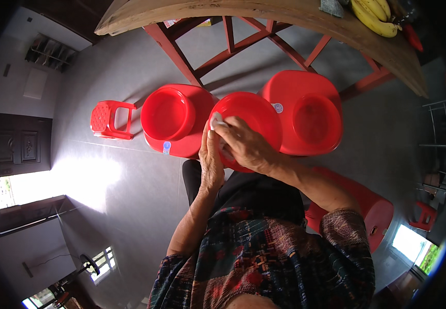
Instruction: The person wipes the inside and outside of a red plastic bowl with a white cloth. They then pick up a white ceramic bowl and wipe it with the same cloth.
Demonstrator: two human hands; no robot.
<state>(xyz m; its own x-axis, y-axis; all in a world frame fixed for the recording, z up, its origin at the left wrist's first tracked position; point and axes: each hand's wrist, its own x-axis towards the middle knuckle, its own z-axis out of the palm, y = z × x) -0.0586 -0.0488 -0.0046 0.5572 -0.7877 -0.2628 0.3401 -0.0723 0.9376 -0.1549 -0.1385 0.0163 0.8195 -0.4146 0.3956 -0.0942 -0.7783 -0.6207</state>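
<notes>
Red middle basin at the lap, white cloth at its left side

Seen from above, the basin sits just before a seated person's dark-trousered legs, between 2 other red basins: a left basin and a right basin, each on a red, rounded base. The right hand has its fingers bunched on a crumpled white cloth. The left hand lies along the basin's left side, fingers close together; whether it grips the rim or the cloth, I cannot tell.

What supports the middle basin is hidden. It could tip or slide if the right hand pushes harder than the left steadies. Loosened fingers could drop the cloth, and a sideways knock could shift either neighbouring basin on its base.
</notes>
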